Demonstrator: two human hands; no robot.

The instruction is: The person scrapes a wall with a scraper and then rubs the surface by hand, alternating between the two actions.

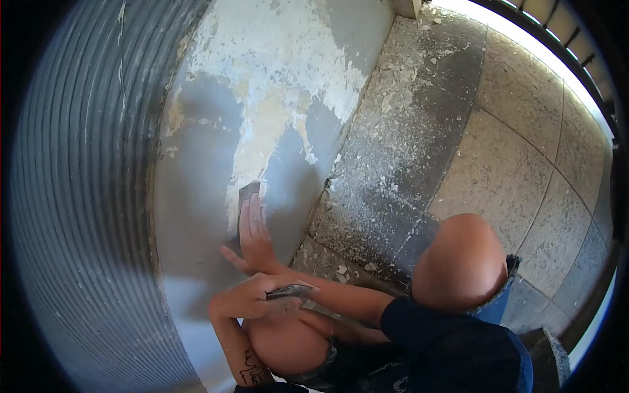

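My right hand (pixel 254 237) reaches across from the right, its fingers stretched and pressed over a dark grey flat piece (pixel 248 190) against the wall (pixel 203 249); its thumb sticks out to the side. The piece lies at the lower end of a pale patch (pixel 259 141) where paint is off. Nearer to me, my left hand (pixel 252 298) is closed around a dark tool (pixel 289 291) with a thin pale-edged end, beside my right forearm. How far the tool runs inside the fingers is hidden.
Corrugated grey metal (pixel 85 196) runs down the left. Paint flakes and dust (pixel 393 137) lie on the floor tiles (pixel 511 157) along the wall's foot. My bare knees, one (pixel 458 262) at the right, are bent close to the wall. A dark railing (pixel 557 39) stands at the upper right.
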